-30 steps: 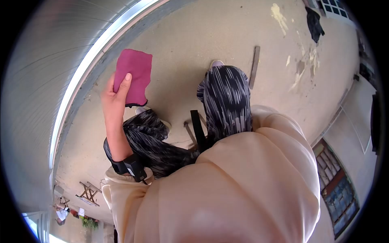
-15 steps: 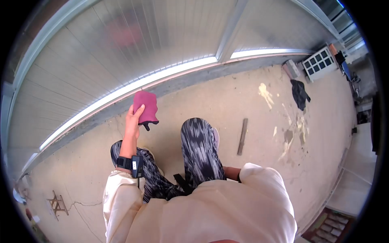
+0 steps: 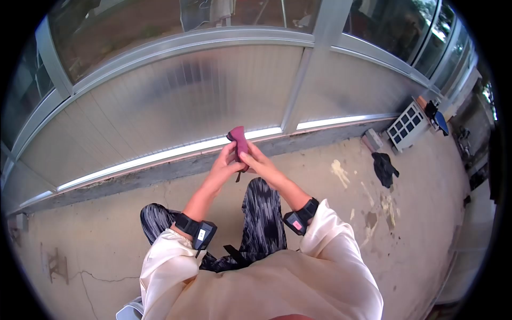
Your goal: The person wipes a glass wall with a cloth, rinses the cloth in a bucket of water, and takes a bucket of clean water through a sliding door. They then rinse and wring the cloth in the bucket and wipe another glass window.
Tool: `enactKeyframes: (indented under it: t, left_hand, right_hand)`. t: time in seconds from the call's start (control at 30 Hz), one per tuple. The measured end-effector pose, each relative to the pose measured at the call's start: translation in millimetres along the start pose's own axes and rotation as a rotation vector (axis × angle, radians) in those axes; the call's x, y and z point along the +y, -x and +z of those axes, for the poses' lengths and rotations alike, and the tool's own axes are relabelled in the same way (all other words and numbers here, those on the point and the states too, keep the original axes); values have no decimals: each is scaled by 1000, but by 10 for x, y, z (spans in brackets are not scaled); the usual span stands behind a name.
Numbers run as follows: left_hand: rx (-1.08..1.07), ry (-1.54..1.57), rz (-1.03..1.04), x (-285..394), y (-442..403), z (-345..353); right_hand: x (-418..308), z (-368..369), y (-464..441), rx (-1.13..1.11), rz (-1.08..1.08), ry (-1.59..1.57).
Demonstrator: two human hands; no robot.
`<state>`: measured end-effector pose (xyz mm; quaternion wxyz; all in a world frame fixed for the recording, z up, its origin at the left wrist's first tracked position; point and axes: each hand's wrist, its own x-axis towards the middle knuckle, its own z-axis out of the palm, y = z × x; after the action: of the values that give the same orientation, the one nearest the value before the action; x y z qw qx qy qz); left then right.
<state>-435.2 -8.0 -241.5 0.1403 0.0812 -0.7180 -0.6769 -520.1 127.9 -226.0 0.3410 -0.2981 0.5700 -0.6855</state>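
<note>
A magenta cloth with black edging (image 3: 239, 140) is bunched into a narrow upright shape in front of the panelled wall. My left hand (image 3: 221, 169) grips it from the left, fingers curled around its side. On the other side my right hand (image 3: 260, 162) has closed on it too, its thumb pressing the front. A short dark strip hangs below the fingers. Part of the cloth is hidden between the two hands.
Ahead stands a translucent panelled wall (image 3: 213, 96) with windows above and a low concrete kerb. To the right are a white cabinet with dark squares (image 3: 408, 126), a block (image 3: 372, 140), a black cloth (image 3: 384, 169) and pale stains. My patterned knees bend below.
My right hand has come up from beside my leg and taken hold of the cloth. The cloth has moved right and is now bunched instead of spread. My view has tilted upward.
</note>
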Motion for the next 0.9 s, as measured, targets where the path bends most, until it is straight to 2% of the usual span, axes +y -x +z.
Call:
enactKeyframes:
  t: [0.03, 0.07, 0.1, 0.17, 0.27, 0.33, 0.37, 0.43, 0.47, 0.5, 0.53, 0.57, 0.63, 0.67, 0.7, 0.77, 0.83, 0.9]
  left_hand:
    - [-123, -133, 87, -35, -63, 13]
    - [-27, -107, 89, 60, -24, 19]
    - [-28, -106, 93, 175, 47, -59]
    - [28, 24, 104, 374, 149, -433]
    - [153, -114, 32, 480, 428, -1050]
    - [247, -132, -78, 312, 531, -1485]
    - [294, -135, -131, 212, 555, -1662]
    - [336, -89, -159, -34, 581, -1986]
    - [381, -43, -177, -141, 571, -2079]
    - [372, -35, -177, -191, 537, -2124]
    - [455, -5, -198, -232, 534, -2142]
    - [542, 27, -220, -300, 539, -2161]
    - [564, 17, -259, -446, 527, -2221]
    - [552, -9, -239, -451, 535, -2223]
    - [542, -38, -215, -444, 544, -2227]
    - [507, -39, -241, -422, 525, -2201]
    - [474, -37, -275, -418, 497, -2154]
    - [432, -47, -254, -414, 435, -2117]
  right_hand:
    - [218, 58, -212, 89, -66, 67]
    - [197, 124, -301, 100, 23, -75]
    - [138, 168, -374, 110, 109, -218]
    - [17, 187, -559, 176, 110, -483]
    - [-84, -235, -970, 229, -6, -294]
    - [-378, -442, -1185, 479, -231, -163]
    - [-458, -665, -1400, 614, -273, -154]
    - [-643, -1097, -1799, 678, -430, -198]
    - [-804, -1112, -1904, 784, -467, -170]
    - [-953, -1154, -2023, 868, -456, -36]
    - [-1024, -1246, -2192, 967, -396, 47]
    - [-891, -1635, -2570, 1019, -399, 246]
    - [-973, -1330, -2646, 1217, -364, 413]
    - [-829, -1323, -2808, 1249, -518, 481]
    - [-808, -1130, -2776, 1189, -410, 548]
    - [-538, -800, -2917, 1214, -704, 554]
    - [-281, -462, -3006, 1166, -761, 788]
    - [-203, 9, -2705, 935, -861, 912]
